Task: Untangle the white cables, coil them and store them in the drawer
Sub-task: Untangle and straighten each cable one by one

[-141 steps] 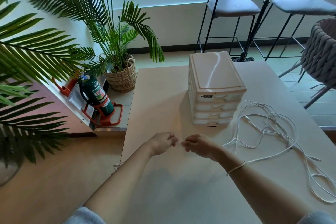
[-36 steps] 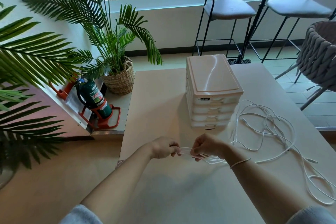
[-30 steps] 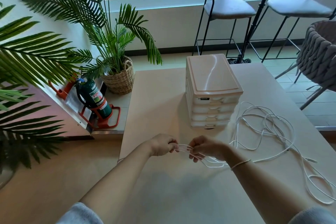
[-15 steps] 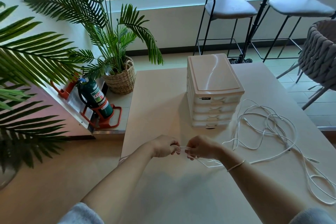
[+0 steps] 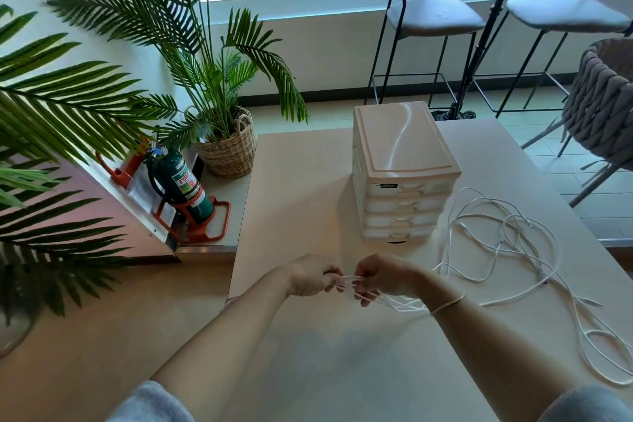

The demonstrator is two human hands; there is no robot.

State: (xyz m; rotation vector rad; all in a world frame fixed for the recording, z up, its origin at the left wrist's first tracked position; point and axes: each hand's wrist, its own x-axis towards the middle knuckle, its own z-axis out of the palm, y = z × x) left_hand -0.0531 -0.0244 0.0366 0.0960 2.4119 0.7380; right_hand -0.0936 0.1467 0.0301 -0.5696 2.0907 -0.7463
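Above the counter (image 5: 308, 181), the left hand (image 5: 310, 276) and right hand (image 5: 385, 276) pinch thin white cables (image 5: 513, 250) — light, limp, tangle-prone; best gripped near the coil's loops.

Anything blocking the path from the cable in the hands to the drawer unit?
Nothing on the table lies between them. Both the left hand and right hand grip the white cable in front of the drawer unit. Its drawers all look closed, so one must be opened first.
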